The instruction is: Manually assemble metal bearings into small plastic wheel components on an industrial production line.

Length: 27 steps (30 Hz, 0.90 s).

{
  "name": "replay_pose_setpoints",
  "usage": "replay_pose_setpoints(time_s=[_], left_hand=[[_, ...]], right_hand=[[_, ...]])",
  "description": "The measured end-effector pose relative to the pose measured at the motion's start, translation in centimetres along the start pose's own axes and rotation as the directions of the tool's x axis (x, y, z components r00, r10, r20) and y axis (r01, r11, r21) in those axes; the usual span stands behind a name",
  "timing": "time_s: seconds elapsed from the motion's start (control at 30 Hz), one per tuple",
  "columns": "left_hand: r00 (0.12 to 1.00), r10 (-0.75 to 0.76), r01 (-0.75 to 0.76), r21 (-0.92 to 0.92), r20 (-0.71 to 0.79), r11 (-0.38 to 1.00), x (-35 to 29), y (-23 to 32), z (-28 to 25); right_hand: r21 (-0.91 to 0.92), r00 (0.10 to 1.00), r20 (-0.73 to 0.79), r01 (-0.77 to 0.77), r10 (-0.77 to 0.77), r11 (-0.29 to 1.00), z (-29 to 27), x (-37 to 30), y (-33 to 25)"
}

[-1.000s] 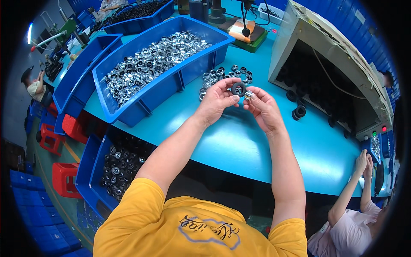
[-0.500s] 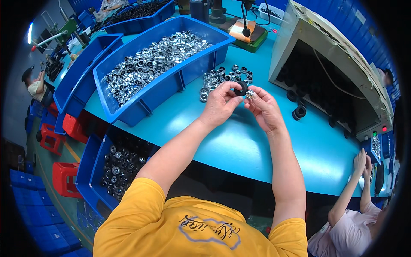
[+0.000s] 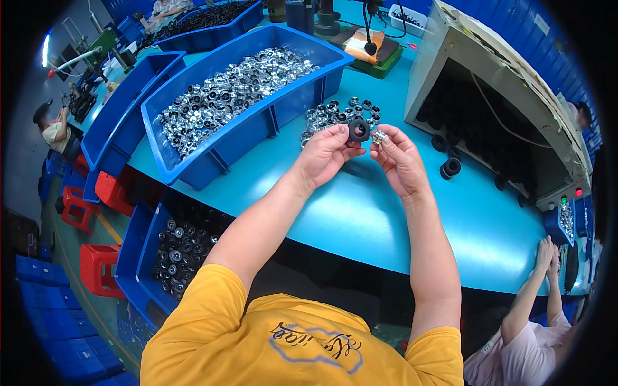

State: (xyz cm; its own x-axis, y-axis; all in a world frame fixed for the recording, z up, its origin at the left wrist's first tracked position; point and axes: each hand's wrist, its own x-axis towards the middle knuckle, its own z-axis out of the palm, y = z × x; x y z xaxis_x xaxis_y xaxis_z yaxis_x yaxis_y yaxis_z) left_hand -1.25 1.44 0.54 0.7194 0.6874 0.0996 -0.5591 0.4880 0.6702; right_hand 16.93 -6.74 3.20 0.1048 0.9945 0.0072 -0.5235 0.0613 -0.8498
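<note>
My left hand (image 3: 326,156) pinches a black ring (image 3: 358,130), its open centre turned toward me. Close beside it, my right hand (image 3: 400,161) grips a small shiny metal part (image 3: 379,137) between thumb and fingers. The ring and the metal part are apart, with a narrow gap between them. Both hands are raised over the turquoise table (image 3: 360,212). Just beyond them lies a loose group of metal parts with dark centres (image 3: 320,118). A large blue bin (image 3: 257,114) full of similar shiny parts stands to the left of that group.
A pale box with a dark opening (image 3: 430,77) stands at right, black rings (image 3: 450,168) before it. A green-based fixture (image 3: 380,64) sits at the back. Below the table's left edge, another blue bin (image 3: 149,248) holds dark parts. A co-worker's hands (image 3: 547,257) are at far right.
The black ring has turned so that its hole faces me, and it sits slightly farther left. My right hand has drawn the metal part a little away from it.
</note>
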Motion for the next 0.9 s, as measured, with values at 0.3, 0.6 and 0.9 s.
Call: replay_pose_setpoints(time_s=[0.3, 0.6, 0.9], left_hand=[[1.0, 0.012, -0.012, 0.02, -0.002, 1.0, 0.06, -0.04, -0.2], [0.999, 0.033, -0.033, 0.076, 0.002, 0.997, 0.05, 0.03, 0.24], [0.999, 0.036, -0.035, 0.098, -0.01, 0.995, 0.08, -0.22, 0.07]], right_hand=[[-0.046, 1.0, -0.014, -0.025, 0.025, 0.999, 0.2, -0.04, 0.02], [-0.061, 1.0, -0.016, -0.006, 0.005, 0.998, 0.53, -0.15, -0.03], [-0.098, 1.0, -0.02, -0.023, 0.022, 0.995, 0.28, -0.2, -0.02]])
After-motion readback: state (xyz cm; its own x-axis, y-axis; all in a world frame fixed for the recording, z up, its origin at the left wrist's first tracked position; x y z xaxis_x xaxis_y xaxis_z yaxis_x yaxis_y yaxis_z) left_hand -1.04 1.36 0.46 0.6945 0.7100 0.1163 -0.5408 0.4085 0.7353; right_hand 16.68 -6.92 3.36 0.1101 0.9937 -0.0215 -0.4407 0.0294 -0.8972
